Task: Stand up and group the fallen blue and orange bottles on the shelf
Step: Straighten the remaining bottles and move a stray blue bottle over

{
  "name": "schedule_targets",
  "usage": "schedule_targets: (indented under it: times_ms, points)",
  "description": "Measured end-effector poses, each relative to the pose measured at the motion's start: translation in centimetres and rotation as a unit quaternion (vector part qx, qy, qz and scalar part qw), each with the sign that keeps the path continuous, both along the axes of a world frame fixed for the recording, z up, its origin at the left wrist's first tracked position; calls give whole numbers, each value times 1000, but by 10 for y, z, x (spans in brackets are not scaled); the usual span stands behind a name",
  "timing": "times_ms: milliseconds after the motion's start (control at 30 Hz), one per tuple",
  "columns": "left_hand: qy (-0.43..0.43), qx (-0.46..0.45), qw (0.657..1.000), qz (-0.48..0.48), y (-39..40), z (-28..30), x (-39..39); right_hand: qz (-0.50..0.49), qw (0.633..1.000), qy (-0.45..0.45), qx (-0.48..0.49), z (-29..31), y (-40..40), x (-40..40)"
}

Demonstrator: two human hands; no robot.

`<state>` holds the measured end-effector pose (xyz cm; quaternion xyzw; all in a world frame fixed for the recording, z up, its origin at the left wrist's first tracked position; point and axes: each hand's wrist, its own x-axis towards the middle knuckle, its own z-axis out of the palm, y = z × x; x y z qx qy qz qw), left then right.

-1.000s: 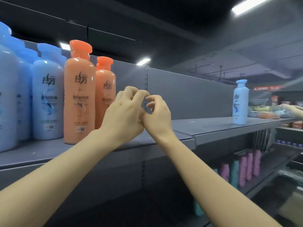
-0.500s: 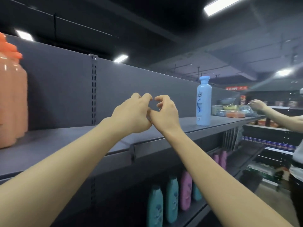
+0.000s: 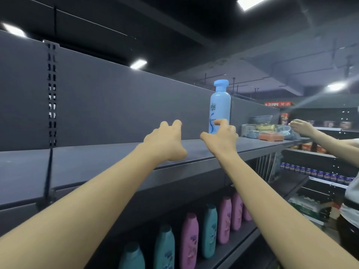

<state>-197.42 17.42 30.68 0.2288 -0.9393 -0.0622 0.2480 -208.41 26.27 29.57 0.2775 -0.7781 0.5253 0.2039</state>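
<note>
So both hands are out over the dark grey metal shelf [image 3: 108, 164], neither one holding anything. The left hand [image 3: 165, 141] hovers with its fingers [image 3: 175, 124] loosely curled, empty. The right hand [image 3: 220, 137] leads, fingers [image 3: 220, 122] spread partway open, and from this angle they overlap the lower part of the light blue plastic bottle with the flip cap [image 3: 220, 109]. I honestly can't tell if they're touching it or are only in front of it.

That bottle is already standing upright, alone on the shelf, well to the right, with a clutter of packaged goods [image 3: 270, 133] beyond it. No orange bottles in view here. My guess is the right hand is opened like that to wrap the body low down, where it's widest and won't tip, so the bottle can join the group.

Someone else's hand [image 3: 300, 127] reaches in from the right. Pink and teal bottles [image 3: 209, 230] sit on the lower shelf.
</note>
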Motion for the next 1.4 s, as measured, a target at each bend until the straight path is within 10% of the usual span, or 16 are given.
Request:
schedule_targets:
  times_ms: [1400]
  points:
    - [82, 127, 964, -219, -4, -12, -130, 18, 993, -57, -106, -10, -29, -95]
